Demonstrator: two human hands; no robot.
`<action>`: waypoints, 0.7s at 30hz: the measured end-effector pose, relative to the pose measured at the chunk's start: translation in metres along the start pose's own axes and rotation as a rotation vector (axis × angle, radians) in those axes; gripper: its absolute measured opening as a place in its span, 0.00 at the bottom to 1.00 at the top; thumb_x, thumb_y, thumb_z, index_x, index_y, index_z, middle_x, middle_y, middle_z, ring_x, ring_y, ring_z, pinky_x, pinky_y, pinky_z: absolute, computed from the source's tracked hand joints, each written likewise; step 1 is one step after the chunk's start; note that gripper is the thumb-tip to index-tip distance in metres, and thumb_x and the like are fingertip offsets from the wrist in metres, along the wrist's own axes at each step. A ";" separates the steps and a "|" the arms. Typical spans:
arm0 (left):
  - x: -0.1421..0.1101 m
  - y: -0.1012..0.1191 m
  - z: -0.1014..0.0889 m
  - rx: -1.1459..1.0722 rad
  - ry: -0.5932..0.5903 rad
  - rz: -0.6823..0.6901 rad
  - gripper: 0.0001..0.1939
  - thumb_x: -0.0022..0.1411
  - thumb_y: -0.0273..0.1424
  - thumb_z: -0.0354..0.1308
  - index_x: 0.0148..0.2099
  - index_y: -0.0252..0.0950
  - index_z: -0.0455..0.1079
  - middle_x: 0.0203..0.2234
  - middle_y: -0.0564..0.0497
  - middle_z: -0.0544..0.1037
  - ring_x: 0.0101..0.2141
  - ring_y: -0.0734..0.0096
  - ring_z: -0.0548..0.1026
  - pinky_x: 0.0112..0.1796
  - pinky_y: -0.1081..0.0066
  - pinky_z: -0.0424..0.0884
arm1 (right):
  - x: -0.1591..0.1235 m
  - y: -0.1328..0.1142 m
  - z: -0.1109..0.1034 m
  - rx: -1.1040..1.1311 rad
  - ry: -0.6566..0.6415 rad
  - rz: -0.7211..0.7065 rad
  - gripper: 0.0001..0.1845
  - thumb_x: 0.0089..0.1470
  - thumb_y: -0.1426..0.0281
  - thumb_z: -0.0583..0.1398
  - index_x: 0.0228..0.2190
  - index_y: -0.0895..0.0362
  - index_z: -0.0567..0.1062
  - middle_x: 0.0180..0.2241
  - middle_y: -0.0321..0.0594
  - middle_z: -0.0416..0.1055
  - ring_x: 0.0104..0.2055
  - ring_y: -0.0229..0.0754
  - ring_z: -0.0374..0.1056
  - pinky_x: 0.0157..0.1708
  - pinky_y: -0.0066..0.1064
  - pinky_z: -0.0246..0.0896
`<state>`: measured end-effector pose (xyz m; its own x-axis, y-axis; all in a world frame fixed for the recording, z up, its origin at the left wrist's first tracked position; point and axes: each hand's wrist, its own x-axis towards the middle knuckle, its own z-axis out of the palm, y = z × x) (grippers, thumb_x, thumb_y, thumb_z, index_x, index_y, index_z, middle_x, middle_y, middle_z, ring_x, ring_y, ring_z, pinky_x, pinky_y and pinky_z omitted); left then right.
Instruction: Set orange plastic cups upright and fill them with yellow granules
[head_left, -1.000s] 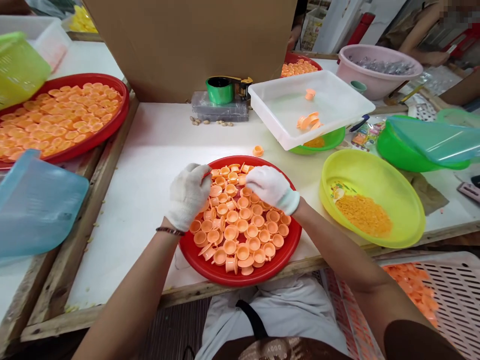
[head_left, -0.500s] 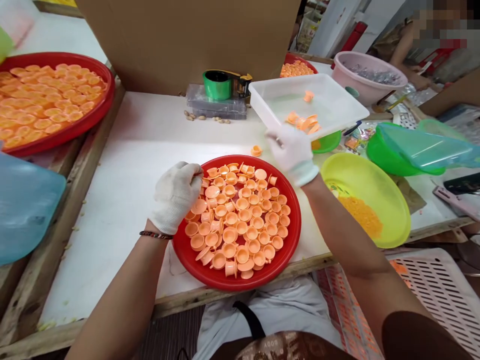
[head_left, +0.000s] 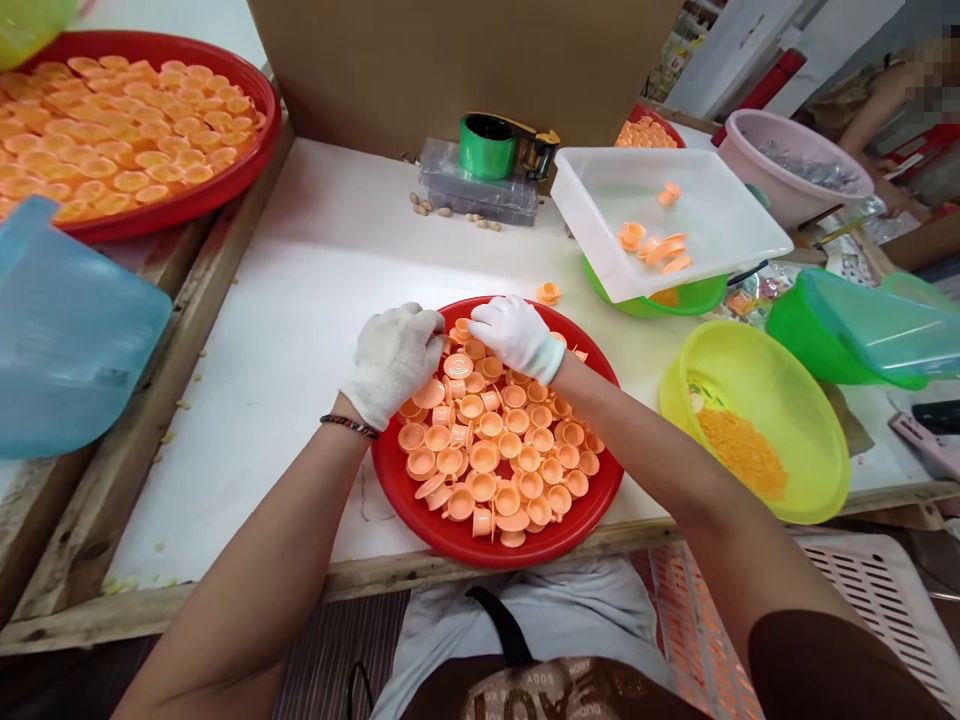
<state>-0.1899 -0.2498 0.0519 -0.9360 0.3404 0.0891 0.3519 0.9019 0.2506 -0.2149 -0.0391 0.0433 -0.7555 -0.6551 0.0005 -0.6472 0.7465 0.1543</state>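
Note:
My left hand (head_left: pixel 399 362), in a white knit glove, is closed at the upper left rim of a round red tray (head_left: pixel 390 505). Its fingertips are curled out of sight, so whatever they hold is hidden. Over the far side of that tray, my gloved right hand (head_left: pixel 516 338) has its fingers bent together on a small orange toy cup (head_left: pixel 462 326). Many glossy orange toy cups (head_left: pixel 484 457), joined to saucers, fill the tray, some upright and others tipped. One loose cup (head_left: pixel 548 293) lies on the white tabletop beyond the rim.
A translucent white bin (head_left: pixel 592 270) holding several cups rests tilted over a green bowl (head_left: pixel 694 297). Right of me is a yellow basin (head_left: pixel 817 440) with orange bits. Left stand a larger red tray (head_left: pixel 259 165) of orange pieces and a blue container (head_left: pixel 82 340). Tape dispenser (head_left: pixel 487 148) behind.
My right hand has come back from beside the white bin to the cups at the red tray's far side. My left hand stays at the rim. The whole view has shifted slightly.

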 end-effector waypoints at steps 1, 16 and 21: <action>0.002 -0.001 0.000 0.006 -0.001 -0.012 0.19 0.67 0.34 0.47 0.47 0.35 0.79 0.42 0.41 0.81 0.41 0.54 0.79 0.40 0.59 0.69 | -0.006 0.001 0.000 0.001 0.010 0.003 0.22 0.71 0.77 0.47 0.45 0.57 0.80 0.46 0.47 0.77 0.44 0.50 0.65 0.43 0.41 0.52; -0.002 -0.012 -0.009 -0.166 -0.034 -0.047 0.15 0.64 0.31 0.51 0.45 0.38 0.79 0.44 0.45 0.79 0.41 0.60 0.77 0.40 0.63 0.70 | -0.009 -0.040 -0.025 0.245 -0.144 0.074 0.13 0.69 0.68 0.57 0.49 0.56 0.79 0.46 0.46 0.72 0.40 0.46 0.64 0.38 0.36 0.51; -0.006 -0.015 -0.016 -0.039 -0.182 -0.019 0.15 0.64 0.34 0.52 0.43 0.39 0.80 0.44 0.46 0.81 0.41 0.58 0.78 0.37 0.63 0.68 | -0.014 -0.036 -0.022 0.193 -0.144 0.015 0.12 0.68 0.69 0.58 0.48 0.58 0.78 0.46 0.47 0.73 0.41 0.46 0.65 0.38 0.36 0.50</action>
<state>-0.1899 -0.2691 0.0630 -0.9249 0.3693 -0.0909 0.3305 0.8987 0.2882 -0.1786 -0.0591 0.0595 -0.7630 -0.6306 -0.1416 -0.6327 0.7736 -0.0359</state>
